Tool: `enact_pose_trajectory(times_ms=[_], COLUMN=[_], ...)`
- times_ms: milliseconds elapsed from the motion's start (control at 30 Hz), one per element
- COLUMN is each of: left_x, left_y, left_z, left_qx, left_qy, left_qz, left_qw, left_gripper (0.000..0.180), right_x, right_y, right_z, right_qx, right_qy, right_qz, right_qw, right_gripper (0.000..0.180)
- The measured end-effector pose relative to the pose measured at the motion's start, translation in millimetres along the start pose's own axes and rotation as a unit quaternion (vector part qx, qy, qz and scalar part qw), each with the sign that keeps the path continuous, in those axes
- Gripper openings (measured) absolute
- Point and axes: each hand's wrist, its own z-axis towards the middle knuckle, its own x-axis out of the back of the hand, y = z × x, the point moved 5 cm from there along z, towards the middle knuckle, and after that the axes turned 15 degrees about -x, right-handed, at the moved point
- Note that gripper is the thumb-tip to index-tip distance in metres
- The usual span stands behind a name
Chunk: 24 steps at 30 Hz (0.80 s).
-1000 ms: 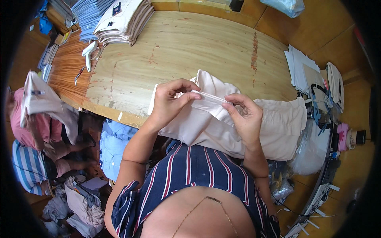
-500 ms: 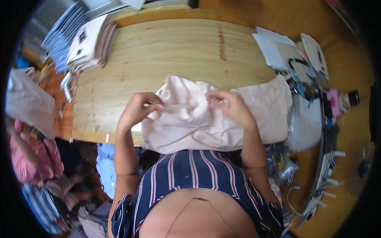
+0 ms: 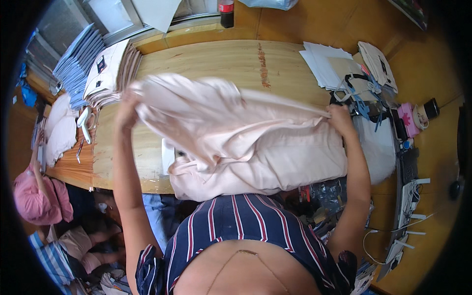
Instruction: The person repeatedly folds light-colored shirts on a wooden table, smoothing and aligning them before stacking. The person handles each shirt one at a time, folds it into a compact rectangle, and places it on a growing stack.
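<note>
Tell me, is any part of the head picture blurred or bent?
Head view: the pale pink fabric garment is motion-blurred near the left hand; the right hand looks sharper; the light wooden table edges curve from fisheye distortion; the corners are black.

The scene is being viewed by one head camera only, from above and looking steeply down. The wooden table point(image 3: 206, 61) is being seen at close range, with the person's own chest at the lower edge. Straight edges are being bent near the dark round rim.
</note>
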Motion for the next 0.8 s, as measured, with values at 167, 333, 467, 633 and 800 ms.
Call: enact_pose_trajectory(times_ms=[167,333,467,633,800], left_x=[29,54,77,103,-11], left_y=[78,105,29,-152,-132], left_z=[40,53,44,-53,-68], left_qx=[-0.143,-0.205,-0.079,0.15,0.033], left_qy=[0.001,0.049,0.101,0.035,0.011], left_qz=[0.129,0.188,0.783,0.664,0.687], left_qw=[0.981,0.959,0.608,0.731,0.725], left_gripper=[0.033,0.032,0.032,0.072,0.036], right_x=[77,95,72,20,16], right_y=[-46,-24,-17,-16,-31], right_z=[-1,17,32,78,28], right_qx=[0.034,0.047,-0.042,0.019,-0.144], right_qy=[0.153,0.012,-0.13,-0.008,0.224], right_qz=[0.128,0.486,0.491,0.354,0.071], right_qw=[0.979,0.873,0.861,0.935,0.961], right_gripper=[0.022,0.017,0.019,0.017,0.033])
